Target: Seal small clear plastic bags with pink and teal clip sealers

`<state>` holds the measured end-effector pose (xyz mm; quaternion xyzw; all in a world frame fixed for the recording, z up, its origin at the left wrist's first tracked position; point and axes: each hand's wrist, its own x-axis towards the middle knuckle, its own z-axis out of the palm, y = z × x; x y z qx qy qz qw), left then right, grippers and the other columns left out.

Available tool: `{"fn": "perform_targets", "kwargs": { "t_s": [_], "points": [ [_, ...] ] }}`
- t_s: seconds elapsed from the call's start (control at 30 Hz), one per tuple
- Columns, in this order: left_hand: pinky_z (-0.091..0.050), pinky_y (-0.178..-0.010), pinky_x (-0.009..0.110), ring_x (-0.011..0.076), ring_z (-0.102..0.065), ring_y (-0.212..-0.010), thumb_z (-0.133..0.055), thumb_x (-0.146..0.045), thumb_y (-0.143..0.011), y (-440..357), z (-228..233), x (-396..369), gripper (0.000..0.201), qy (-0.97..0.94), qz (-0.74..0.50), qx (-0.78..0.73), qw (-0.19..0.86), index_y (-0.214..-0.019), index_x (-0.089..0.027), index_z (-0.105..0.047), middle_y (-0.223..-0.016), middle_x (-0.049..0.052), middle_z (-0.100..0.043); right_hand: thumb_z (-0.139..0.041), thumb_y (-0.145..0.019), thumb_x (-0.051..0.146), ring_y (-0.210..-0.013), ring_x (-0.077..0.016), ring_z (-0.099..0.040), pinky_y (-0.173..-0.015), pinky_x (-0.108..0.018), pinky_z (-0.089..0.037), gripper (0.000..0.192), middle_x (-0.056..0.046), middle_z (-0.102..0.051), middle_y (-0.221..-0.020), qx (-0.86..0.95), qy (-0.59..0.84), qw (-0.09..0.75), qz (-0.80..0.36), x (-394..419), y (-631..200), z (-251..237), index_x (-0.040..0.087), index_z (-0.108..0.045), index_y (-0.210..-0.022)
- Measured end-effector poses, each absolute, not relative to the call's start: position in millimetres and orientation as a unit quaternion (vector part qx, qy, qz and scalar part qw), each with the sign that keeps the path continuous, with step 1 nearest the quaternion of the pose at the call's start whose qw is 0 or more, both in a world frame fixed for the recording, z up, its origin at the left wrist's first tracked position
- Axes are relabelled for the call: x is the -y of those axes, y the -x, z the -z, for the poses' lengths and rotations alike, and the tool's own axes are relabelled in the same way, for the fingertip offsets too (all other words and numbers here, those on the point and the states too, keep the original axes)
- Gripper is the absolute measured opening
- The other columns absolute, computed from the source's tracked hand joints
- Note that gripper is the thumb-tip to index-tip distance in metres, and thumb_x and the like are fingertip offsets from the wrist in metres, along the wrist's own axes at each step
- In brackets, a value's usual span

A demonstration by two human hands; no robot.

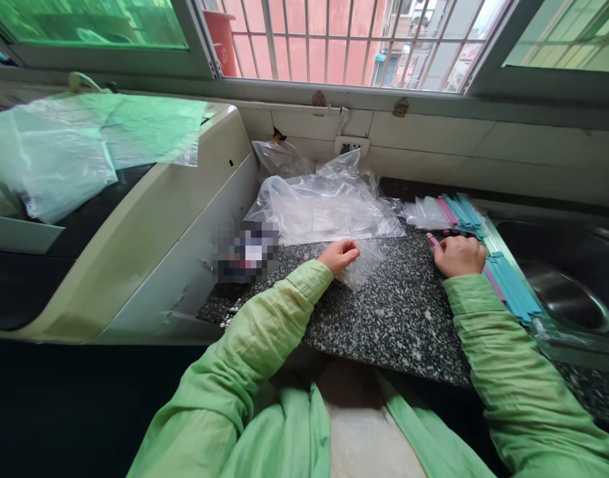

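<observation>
My left hand [340, 256] is closed over the counter, its fingers pinching a small clear plastic bag [360, 269] that spreads out to the right below it. Near the sink, my right hand [461, 256] is curled around a slim pink stick [433, 240], whose end pokes out on the left. Beside and under that hand lie flat teal sticks [514, 289] in a row with some pink ones. More pink and teal sticks [461, 211] lie just beyond it, next to a stack of small clear bags [426, 214].
Large clear plastic bags [329, 206] cover the back of the speckled counter [398, 318]. A bulky beige machine [184, 199] stands on the left, and a metal sink [563, 292] on the right. A blurred-out object [247, 252] lies beside the machine. A wall socket [352, 145] sits behind.
</observation>
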<state>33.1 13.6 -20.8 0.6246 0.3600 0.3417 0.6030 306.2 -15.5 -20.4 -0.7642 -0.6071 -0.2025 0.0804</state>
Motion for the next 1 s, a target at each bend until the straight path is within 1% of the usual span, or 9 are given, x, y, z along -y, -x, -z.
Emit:
{"fn": "perform_targets", "kwargs": {
  "t_s": [0.1,0.2,0.33,0.43,0.6,0.77,1.0],
  "points": [
    [-0.028,-0.05,0.018,0.0038,-0.034,-0.047,-0.05,-0.021,-0.068,-33.8,21.9,-13.4,0.013,-0.627,-0.339,-0.358,0.604,-0.06,-0.015,-0.041,-0.046,-0.008,-0.035,-0.046,-0.076,0.032,-0.07,-0.0222,-0.047,-0.058,-0.031,-0.024,0.027,-0.014,-0.061,-0.075,0.638,0.727,0.134,0.215,19.4,-290.7,14.0,0.01,-0.061,-0.079],
    [-0.028,-0.05,0.018,0.0039,-0.035,-0.047,-0.05,-0.021,-0.068,-34.2,22.0,-12.6,0.014,-0.631,-0.335,-0.359,0.601,-0.06,-0.014,-0.041,-0.046,-0.008,-0.036,-0.047,-0.077,0.034,-0.066,-0.0198,-0.047,-0.058,-0.03,-0.026,0.025,-0.01,-0.061,-0.07,0.682,0.661,0.196,0.242,26.5,-267.2,6.6,0.013,-0.061,-0.078],
    [-0.028,-0.049,0.019,0.0041,-0.034,-0.046,-0.05,-0.019,-0.068,-35.1,22.2,-11.6,0.012,-0.634,-0.327,-0.361,0.6,-0.06,-0.014,-0.042,-0.045,-0.008,-0.035,-0.047,-0.079,0.034,-0.065,-0.0177,-0.05,-0.062,-0.03,-0.032,0.022,-0.006,-0.062,-0.068,0.735,0.566,0.276,0.251,39.4,-234.0,0.2,0.016,-0.06,-0.076],
    [-0.027,-0.049,0.019,0.0044,-0.033,-0.046,-0.048,-0.016,-0.068,-35.8,21.9,-10.8,0.008,-0.643,-0.321,-0.364,0.592,-0.061,-0.013,-0.045,-0.045,-0.008,-0.035,-0.05,-0.079,0.032,-0.066,-0.0165,-0.051,-0.064,-0.029,-0.034,0.017,-0.003,-0.063,-0.068,0.77,0.507,0.31,0.232,48.4,-215.1,-0.9,0.017,-0.059,-0.077],
    [-0.029,-0.052,0.019,0.0053,-0.034,-0.049,-0.048,-0.013,-0.067,-36.7,20.7,-8.9,0.006,-0.651,-0.318,-0.371,0.58,-0.062,-0.012,-0.05,-0.047,-0.007,-0.038,-0.052,-0.079,0.029,-0.068,-0.0154,-0.052,-0.066,-0.028,-0.035,0.012,-0.003,-0.064,-0.071,0.801,0.46,0.319,0.214,55.0,-199.7,1.6,0.017,-0.057,-0.077],
    [-0.032,-0.056,0.02,0.0066,-0.038,-0.052,-0.047,-0.013,-0.068,-36.9,20.2,-6.6,0.009,-0.656,-0.317,-0.359,0.584,-0.066,-0.011,-0.055,-0.047,-0.007,-0.04,-0.05,-0.08,0.03,-0.068,-0.0147,-0.053,-0.065,-0.027,-0.033,0.014,-0.004,-0.062,-0.072,0.807,0.457,0.32,0.195,53.5,-197.0,8.7,0.018,-0.057,-0.078],
    [-0.028,-0.053,0.019,0.0049,-0.034,-0.05,-0.045,-0.008,-0.067,-35.8,15.4,-5.2,0.012,-0.652,-0.299,-0.354,0.6,-0.068,-0.01,-0.057,-0.048,-0.007,-0.04,-0.049,-0.08,0.031,-0.067,-0.0144,-0.052,-0.064,-0.026,-0.033,0.016,-0.003,-0.062,-0.07,0.808,0.479,0.293,0.179,51.5,-197.1,13.9,0.018,-0.057,-0.075]
  ]
}}
